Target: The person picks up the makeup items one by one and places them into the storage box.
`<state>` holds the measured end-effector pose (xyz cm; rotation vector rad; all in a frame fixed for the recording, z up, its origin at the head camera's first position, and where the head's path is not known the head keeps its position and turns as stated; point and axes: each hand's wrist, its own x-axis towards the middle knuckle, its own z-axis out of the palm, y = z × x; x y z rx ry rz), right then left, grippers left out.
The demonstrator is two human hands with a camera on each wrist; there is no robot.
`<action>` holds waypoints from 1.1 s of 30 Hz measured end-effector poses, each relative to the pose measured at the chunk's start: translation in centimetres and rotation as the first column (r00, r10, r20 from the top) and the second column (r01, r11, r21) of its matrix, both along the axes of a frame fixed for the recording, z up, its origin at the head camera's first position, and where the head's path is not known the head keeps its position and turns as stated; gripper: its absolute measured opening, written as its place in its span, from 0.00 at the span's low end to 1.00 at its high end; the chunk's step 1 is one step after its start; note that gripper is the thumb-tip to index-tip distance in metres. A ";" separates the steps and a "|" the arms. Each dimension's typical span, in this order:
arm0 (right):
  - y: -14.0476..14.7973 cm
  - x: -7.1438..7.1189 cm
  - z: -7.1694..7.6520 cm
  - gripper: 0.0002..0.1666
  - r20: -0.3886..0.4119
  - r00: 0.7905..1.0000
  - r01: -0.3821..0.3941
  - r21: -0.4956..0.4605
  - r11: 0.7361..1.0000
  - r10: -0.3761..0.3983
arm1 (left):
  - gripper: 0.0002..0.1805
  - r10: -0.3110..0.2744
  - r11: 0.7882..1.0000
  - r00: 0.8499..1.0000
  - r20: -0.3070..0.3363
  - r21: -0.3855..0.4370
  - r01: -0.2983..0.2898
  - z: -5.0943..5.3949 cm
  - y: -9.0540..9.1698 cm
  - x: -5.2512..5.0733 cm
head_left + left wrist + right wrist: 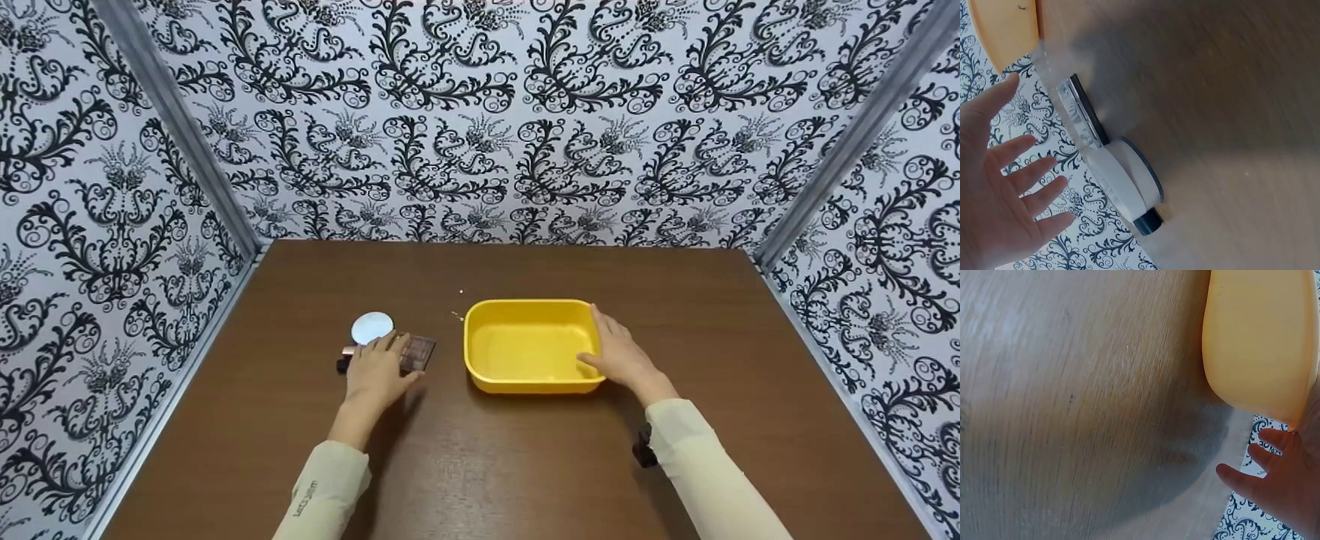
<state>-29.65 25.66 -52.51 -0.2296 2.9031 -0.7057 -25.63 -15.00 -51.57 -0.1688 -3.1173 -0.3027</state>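
Observation:
My left hand (375,375) hovers with spread fingers over a cluster of small items and holds none of them. Beneath and beyond it lie a flat dark case with a see-through lid (421,352), a round white-topped container (372,328) and a small piece with a black cap (343,365), partly covered by the hand. The left wrist view shows that black cap (1148,221) beside the white container (1123,180). At the yellow basin (536,388), my right hand (626,364) grips the right rim, thumb inside. Its other fingers (1238,479) spread outside the wall.
Brown table (465,465) surrounds the basin. Tiny white specks (459,315) lie left of the basin. Patterned walls (480,150) stand at the back and both sides, with grey metal strips at the corners. A dark object (643,448) sits at the right wrist.

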 end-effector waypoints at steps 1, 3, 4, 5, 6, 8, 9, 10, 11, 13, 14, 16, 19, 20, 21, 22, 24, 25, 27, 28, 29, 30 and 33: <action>0.0 0.0 0.0 0.58 -0.002 1.000 0.000 -0.001 1.000 0.000 | 0.41 -0.001 1.000 1.000 -0.002 -0.006 0.001 0.0 -0.1 0.1; -0.1 0.0 0.0 0.58 0.001 1.000 0.002 -0.007 1.000 -0.002 | 0.40 0.004 1.000 1.000 -0.008 -0.008 -0.004 0.1 -0.4 0.3; -0.1 0.0 0.0 0.58 -0.001 1.000 0.000 -0.005 1.000 0.000 | 0.40 0.008 1.000 1.000 -0.013 -0.001 -0.008 0.1 -0.6 0.4; -0.1 0.0 -0.1 0.58 -0.001 1.000 0.001 -0.006 1.000 -0.001 | 0.39 0.011 1.000 1.000 -0.018 0.010 -0.011 0.1 -0.7 0.5; -0.1 0.0 -0.1 0.58 0.001 1.000 0.001 -0.008 1.000 -0.001 | 0.39 0.015 1.000 1.000 -0.022 0.017 -0.015 0.1 -0.9 0.6; -0.1 -0.1 -0.2 0.58 -0.001 1.000 -0.001 -0.007 1.000 0.001 | 0.38 0.025 0.999 0.999 -0.026 0.040 -0.024 0.1 -1.2 0.8; -0.1 -0.1 -0.2 0.57 -0.003 1.000 -0.002 -0.005 1.000 0.002 | 0.38 0.030 0.998 0.999 -0.027 0.048 -0.028 0.1 -1.4 1.0; -0.1 -0.2 -0.2 0.57 -0.005 1.000 -0.003 -0.002 1.000 0.003 | 0.37 0.033 0.998 0.999 -0.028 0.055 -0.031 0.1 -1.6 1.1; -0.1 -0.2 -0.2 0.58 -0.003 1.000 -0.002 -0.001 1.000 0.002 | 0.37 0.035 0.998 0.999 -0.028 0.058 -0.033 0.1 -1.7 1.2; 0.0 -0.2 -0.2 0.58 -0.005 1.000 -0.005 0.006 1.000 0.005 | 0.36 0.042 0.998 0.999 -0.026 0.053 -0.040 0.0 -2.1 1.5; 0.0 -0.1 -0.2 0.58 -0.005 1.000 -0.006 0.008 1.000 0.006 | 0.35 0.046 0.998 0.999 -0.027 0.053 -0.044 0.0 -2.2 1.6; 0.0 -0.1 -0.1 0.58 0.000 1.000 -0.004 0.009 1.000 0.004 | 0.34 0.054 0.997 0.998 -0.027 0.058 -0.053 0.0 -2.6 1.8; 0.0 -0.1 -0.1 0.58 0.009 1.000 -0.001 0.005 1.000 0.001 | 0.32 0.066 0.994 0.998 -0.016 0.084 -0.064 -0.1 -3.0 2.0; 0.0 -0.1 0.0 0.58 0.011 1.000 0.001 0.004 1.000 -0.001 | 0.32 0.069 0.993 0.998 -0.012 0.095 -0.067 -0.2 -3.1 2.1; 0.0 -0.1 0.0 0.58 0.013 1.000 0.001 0.003 1.000 -0.001 | 0.31 0.071 0.992 0.997 -0.009 0.104 -0.070 -0.2 -3.3 2.2; 0.0 -0.1 0.0 0.58 0.013 1.000 0.000 0.003 1.000 0.000 | 0.31 0.074 0.991 0.997 -0.005 0.111 -0.073 -0.3 -3.4 2.2; 0.0 -0.1 0.0 0.58 0.009 1.000 -0.001 0.001 1.000 0.001 | 0.31 0.078 0.990 0.997 -0.004 0.122 -0.077 -0.4 -3.5 2.2; 0.0 -0.1 0.0 0.58 0.009 1.000 -0.001 0.000 1.000 0.001 | 0.31 0.082 0.989 0.997 -0.007 0.126 -0.081 -0.5 -3.6 2.2; 0.0 -0.1 0.0 0.58 0.007 1.000 0.000 -0.003 1.000 0.000 | 0.29 0.093 0.986 0.995 -0.021 0.142 -0.090 -0.7 -3.7 2.3; 0.0 -0.1 0.0 0.58 0.006 1.000 -0.001 -0.004 1.000 0.001 | 0.29 0.099 0.984 0.995 -0.030 0.151 -0.094 -0.8 -3.8 2.3; 0.0 -0.1 0.0 0.58 0.008 1.000 0.000 -0.004 1.000 0.000 | 0.28 0.105 0.982 0.994 -0.038 0.162 -0.098 -0.9 -3.9 2.3; 0.0 -0.1 0.0 0.58 0.009 1.000 0.000 -0.005 1.000 0.000 | 0.27 0.109 0.980 0.993 -0.046 0.172 -0.100 -1.0 -4.0 2.4; 0.1 -0.1 0.0 0.58 0.011 1.000 -0.002 -0.009 1.000 0.002 | 0.24 0.117 0.976 0.991 -0.063 0.192 -0.103 -1.3 -4.1 2.5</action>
